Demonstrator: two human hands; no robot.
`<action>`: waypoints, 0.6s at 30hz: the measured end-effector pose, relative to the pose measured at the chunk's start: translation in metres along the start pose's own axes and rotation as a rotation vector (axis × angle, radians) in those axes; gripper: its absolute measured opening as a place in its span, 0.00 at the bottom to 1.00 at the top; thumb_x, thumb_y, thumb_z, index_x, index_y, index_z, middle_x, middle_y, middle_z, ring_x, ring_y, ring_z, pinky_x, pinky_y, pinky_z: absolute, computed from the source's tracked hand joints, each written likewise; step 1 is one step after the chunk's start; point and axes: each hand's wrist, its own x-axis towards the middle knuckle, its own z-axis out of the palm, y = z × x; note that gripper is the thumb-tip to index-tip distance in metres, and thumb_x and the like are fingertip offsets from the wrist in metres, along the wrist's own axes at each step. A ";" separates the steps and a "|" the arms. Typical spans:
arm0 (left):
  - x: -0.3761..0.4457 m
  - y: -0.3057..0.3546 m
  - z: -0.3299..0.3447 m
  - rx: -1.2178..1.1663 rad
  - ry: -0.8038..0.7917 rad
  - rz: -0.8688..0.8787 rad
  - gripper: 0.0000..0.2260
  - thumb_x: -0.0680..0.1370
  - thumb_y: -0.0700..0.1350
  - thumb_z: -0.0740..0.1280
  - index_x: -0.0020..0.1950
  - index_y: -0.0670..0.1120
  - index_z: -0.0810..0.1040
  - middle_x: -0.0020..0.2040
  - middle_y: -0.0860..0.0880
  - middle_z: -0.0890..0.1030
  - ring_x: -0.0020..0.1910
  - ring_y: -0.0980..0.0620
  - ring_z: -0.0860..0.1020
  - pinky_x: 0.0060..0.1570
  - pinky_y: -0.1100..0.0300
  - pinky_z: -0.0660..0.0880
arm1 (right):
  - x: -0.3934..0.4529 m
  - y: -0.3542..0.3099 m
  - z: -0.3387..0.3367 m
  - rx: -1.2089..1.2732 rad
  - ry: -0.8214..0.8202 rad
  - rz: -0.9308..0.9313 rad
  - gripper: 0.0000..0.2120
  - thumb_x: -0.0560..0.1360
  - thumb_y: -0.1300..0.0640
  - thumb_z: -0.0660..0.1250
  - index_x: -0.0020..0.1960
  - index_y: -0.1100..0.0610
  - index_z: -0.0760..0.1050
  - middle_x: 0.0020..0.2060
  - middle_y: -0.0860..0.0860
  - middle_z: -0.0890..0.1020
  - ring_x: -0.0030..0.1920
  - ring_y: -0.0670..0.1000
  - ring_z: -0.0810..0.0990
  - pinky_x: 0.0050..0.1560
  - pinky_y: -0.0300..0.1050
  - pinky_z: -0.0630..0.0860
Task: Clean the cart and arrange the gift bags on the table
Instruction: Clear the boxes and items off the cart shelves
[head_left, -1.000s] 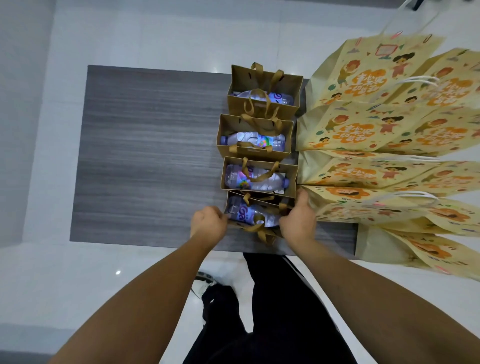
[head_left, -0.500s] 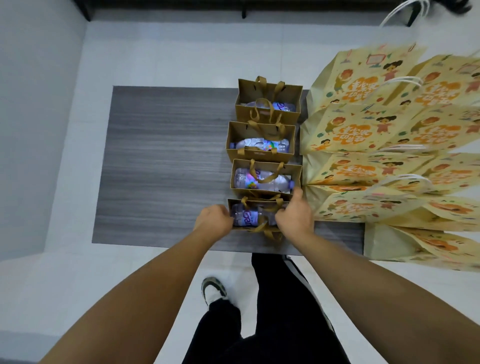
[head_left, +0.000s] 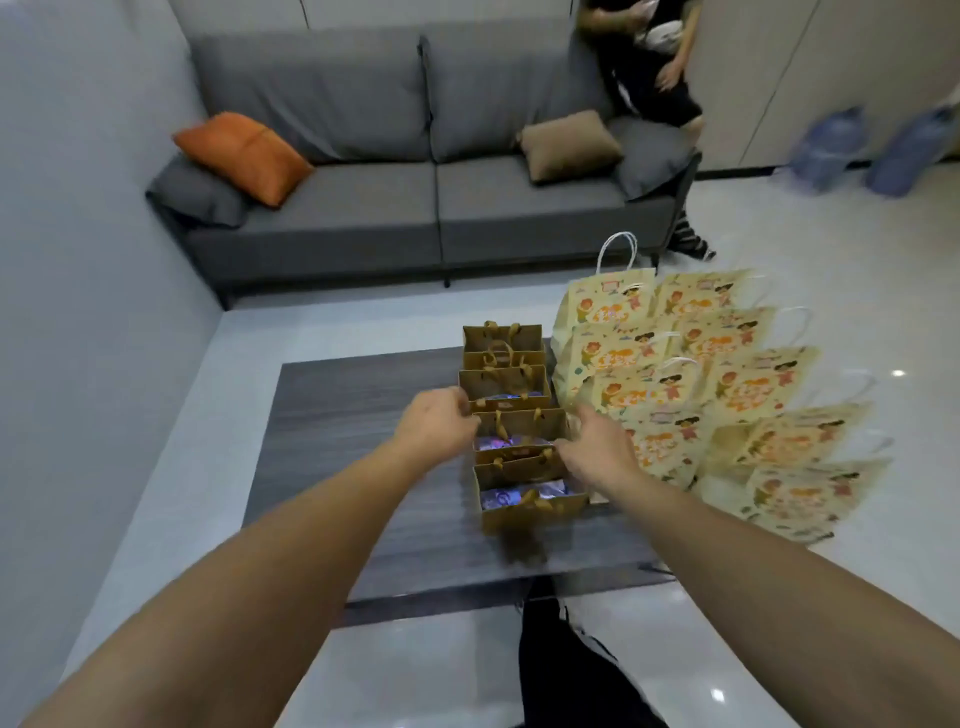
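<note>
Hands (head_left: 519, 439) reach forward, arms outstretched; both grip the second brown gift bag (head_left: 519, 434).

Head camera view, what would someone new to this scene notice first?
Probably the two hands reaching over the dark table: the left hand and right hand sit at either side of a brown gift bag in a row of four. Right of that row, a fan of yellow cartoon-print bags spreads out. A grey sofa stands behind.

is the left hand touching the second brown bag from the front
Touching. In the head view the left hand overlaps the left edge of the second brown bag with its fingers against the rim, no gap visible, though the frame is blurred.
</note>
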 end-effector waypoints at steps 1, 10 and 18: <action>-0.008 0.006 -0.006 0.010 0.027 0.033 0.13 0.82 0.47 0.65 0.65 0.45 0.77 0.60 0.44 0.80 0.59 0.46 0.77 0.58 0.51 0.76 | -0.012 -0.001 -0.006 0.009 0.029 0.000 0.24 0.77 0.54 0.68 0.71 0.54 0.71 0.58 0.56 0.82 0.58 0.59 0.80 0.57 0.49 0.76; -0.071 0.104 0.011 0.122 0.014 0.314 0.15 0.81 0.50 0.67 0.67 0.51 0.75 0.60 0.50 0.77 0.56 0.50 0.77 0.57 0.51 0.79 | -0.092 0.046 -0.067 0.109 0.205 0.008 0.29 0.76 0.48 0.67 0.76 0.51 0.67 0.63 0.54 0.79 0.60 0.58 0.79 0.58 0.51 0.76; -0.108 0.276 0.124 0.403 -0.167 0.556 0.21 0.82 0.54 0.63 0.73 0.49 0.71 0.70 0.44 0.74 0.65 0.44 0.74 0.59 0.53 0.74 | -0.173 0.223 -0.138 0.232 0.323 0.232 0.30 0.77 0.49 0.67 0.76 0.53 0.66 0.68 0.55 0.76 0.66 0.58 0.75 0.59 0.48 0.73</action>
